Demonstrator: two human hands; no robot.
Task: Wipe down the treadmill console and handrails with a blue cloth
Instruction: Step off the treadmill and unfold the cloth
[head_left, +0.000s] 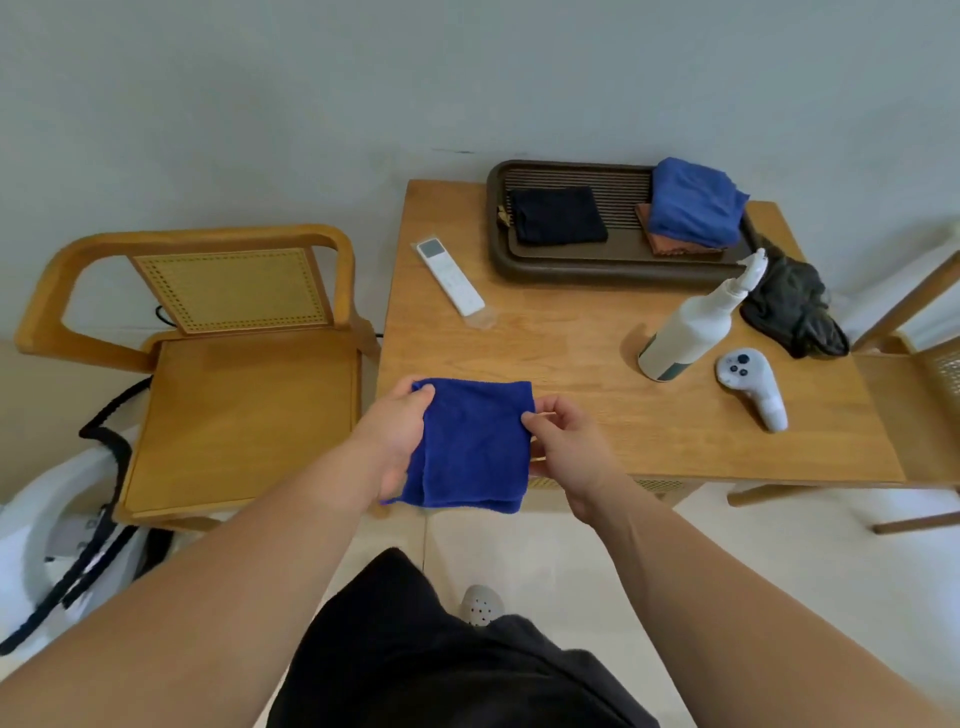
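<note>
A folded blue cloth (470, 444) hangs between my two hands at the near left corner of the wooden table (597, 353). My left hand (397, 434) grips its left edge, thumb on top. My right hand (563, 439) pinches its right edge between thumb and fingers. A white spray bottle (691, 325) stands on the table to the right. No treadmill, console or handrail shows in this view.
A dark tray (618, 265) at the table's back holds a black cloth (556, 215) and a second blue cloth (693, 205). A white remote (452, 278), a grey controller (753, 387) and a dark crumpled cloth (795, 306) lie on the table. A wooden chair (228, 364) stands to the left.
</note>
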